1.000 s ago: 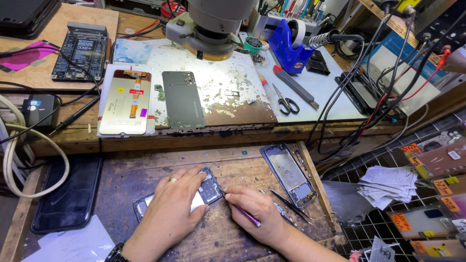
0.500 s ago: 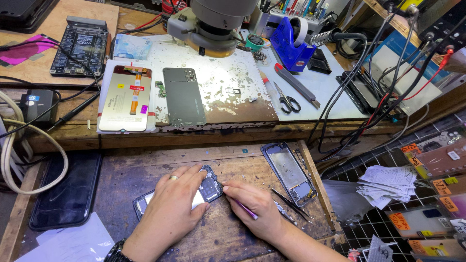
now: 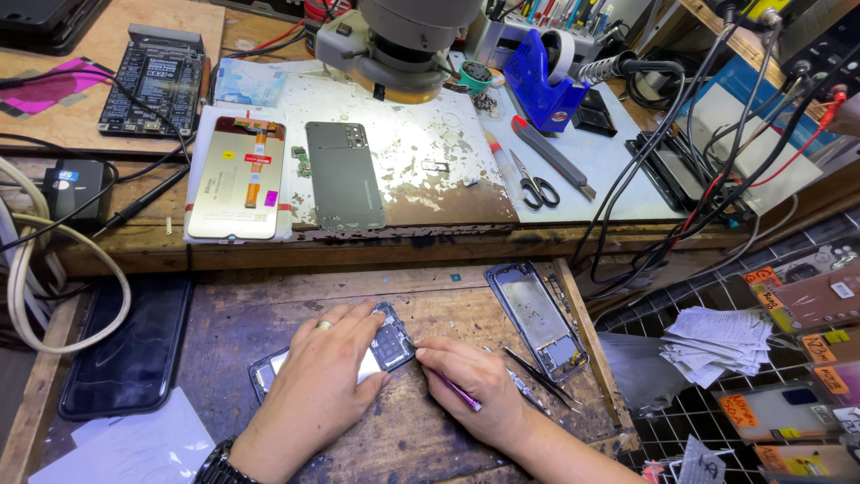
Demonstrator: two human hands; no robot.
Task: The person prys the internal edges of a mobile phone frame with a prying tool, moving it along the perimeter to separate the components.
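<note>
An opened phone [image 3: 391,344] with its circuit board exposed lies on the worn wooden work surface [image 3: 269,314]. My left hand [image 3: 322,376], with a ring on one finger, presses flat on the phone and covers most of it. My right hand [image 3: 475,390] grips a thin purple-handled tool [image 3: 457,393] whose tip meets the phone's right edge. Just to the right lies a bare metal phone frame [image 3: 536,318], with dark tweezers [image 3: 537,375] beside my right hand.
On the raised bench sit a display panel [image 3: 240,177], a dark back cover [image 3: 343,175], scissors [image 3: 536,186], a microscope head [image 3: 403,36] and a blue tape dispenser [image 3: 542,76]. A black phone [image 3: 125,345] lies at left. Cables hang at right.
Both hands stay on the opened phone; the right hand's tool has shifted only slightly at the phone's edge. The view has tilted a little.
</note>
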